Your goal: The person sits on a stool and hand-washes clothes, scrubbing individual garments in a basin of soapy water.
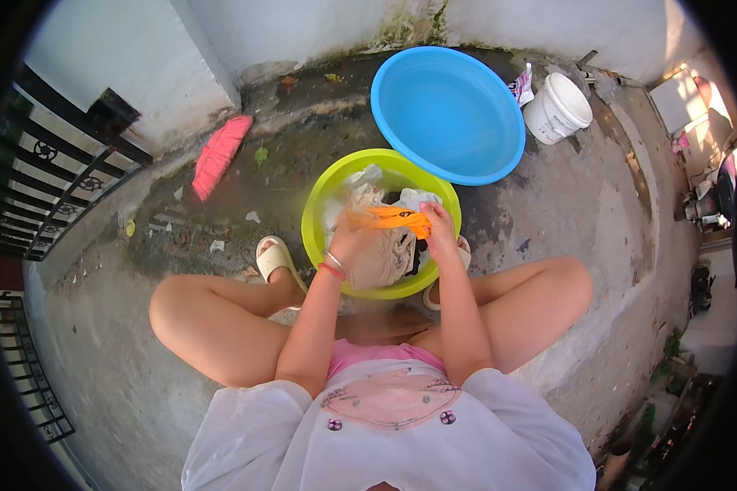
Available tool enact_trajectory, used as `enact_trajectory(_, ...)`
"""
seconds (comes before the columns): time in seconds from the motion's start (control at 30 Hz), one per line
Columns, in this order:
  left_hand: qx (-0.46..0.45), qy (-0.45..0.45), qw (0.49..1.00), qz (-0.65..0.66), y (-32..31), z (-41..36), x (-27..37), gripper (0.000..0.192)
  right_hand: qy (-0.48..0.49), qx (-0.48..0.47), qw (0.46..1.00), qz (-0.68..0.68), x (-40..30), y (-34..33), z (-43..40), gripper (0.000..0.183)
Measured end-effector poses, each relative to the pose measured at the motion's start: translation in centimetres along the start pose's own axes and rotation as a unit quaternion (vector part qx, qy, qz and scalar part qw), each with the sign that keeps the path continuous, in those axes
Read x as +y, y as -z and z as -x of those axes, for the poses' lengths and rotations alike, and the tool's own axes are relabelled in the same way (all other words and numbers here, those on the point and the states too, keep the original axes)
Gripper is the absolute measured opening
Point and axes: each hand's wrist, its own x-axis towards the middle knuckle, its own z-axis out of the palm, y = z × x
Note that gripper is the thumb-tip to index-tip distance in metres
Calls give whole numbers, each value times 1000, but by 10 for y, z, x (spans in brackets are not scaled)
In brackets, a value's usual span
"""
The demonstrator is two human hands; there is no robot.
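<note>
An orange cloth (399, 218) with dark marks is stretched between my two hands, above a yellow-green plastic basin (312, 242). My left hand (351, 236), blurred and wearing bangles at the wrist, grips the cloth's left end. On the other end, my right hand (437, 227) pinches a bunched part between thumb and fingers. Beneath them the basin holds a heap of wet-looking laundry: beige fabric (381, 261), white fabric (419, 197) and some dark pieces. The basin stands between my feet, and part of its contents is hidden by my hands.
A large blue basin (445, 116) overlaps the far right rim of the yellow-green one. Beyond it are a white bucket (556, 110) and a printed plastic packet (522, 86). A pink broom head (221, 156) lies on the concrete at left, near a black metal gate (55, 178).
</note>
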Motion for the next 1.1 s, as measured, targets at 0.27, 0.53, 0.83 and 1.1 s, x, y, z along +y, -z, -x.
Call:
enact_trajectory(0.27,89,-50,711,-696,14,-9,5,23,100,40,962,252,-10,24,-5,9)
enact_trajectory(0.53,-48,142,986,-71,-6,-6,-29,31,248,43,908,334,6,-43,24,12)
enact_trajectory(0.83,-192,226,894,337,33,-21,-53,27,453,-243,725,459,41,-86,90,30)
enact_trajectory(1.1,-97,62,992,-46,-5,-17,-63,30,271,72,911,301,36,-41,24,26)
